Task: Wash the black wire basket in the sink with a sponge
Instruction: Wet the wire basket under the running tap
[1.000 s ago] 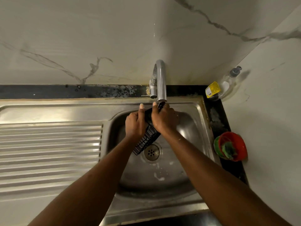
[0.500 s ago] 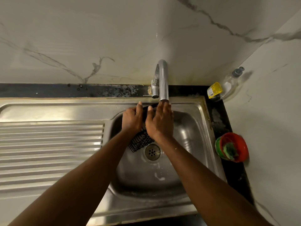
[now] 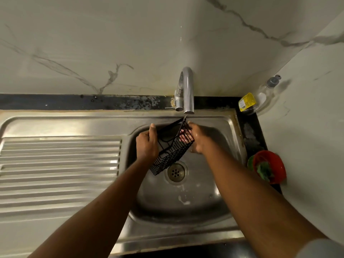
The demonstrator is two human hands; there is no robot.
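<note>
Forearms come in from the bottom edge of my feed, both bare, converging over the sink (image 3: 182,237). Its front rim lies nearest me, and a ribbed drainboard (image 3: 59,170) runs off to the left. There are white flecks of suds on the basin floor, just my side of the drain (image 3: 176,172).

The black wire basket (image 3: 173,151) is held up off the basin floor, tilted. Its low end hangs just left of the drain, and its high end reaches up under the tap. The open side faces me, and I see a solid dark panel inside the upper part.

The left hand (image 3: 147,144) grasps the basket's left edge, thumb lying straight up along the rim, fingers curled out of sight behind. The right hand (image 3: 200,140) is clamped on the basket's right wall. Its fingers (image 3: 183,135) show through the wires, and its thumb sits by the top corner.

A red bowl (image 3: 275,161) sits on the dark counter to the right of the sink, well apart from the hands. It holds a green pad (image 3: 264,170).

Farther back, a chrome tap (image 3: 187,90) arches over the basin. A thin stream of water (image 3: 184,118) falls from the spout onto the basket's top corner. A clear pump bottle (image 3: 264,95) with a yellow label leans in the back right corner. A marble wall (image 3: 111,43), grey-veined, stands behind it all.
</note>
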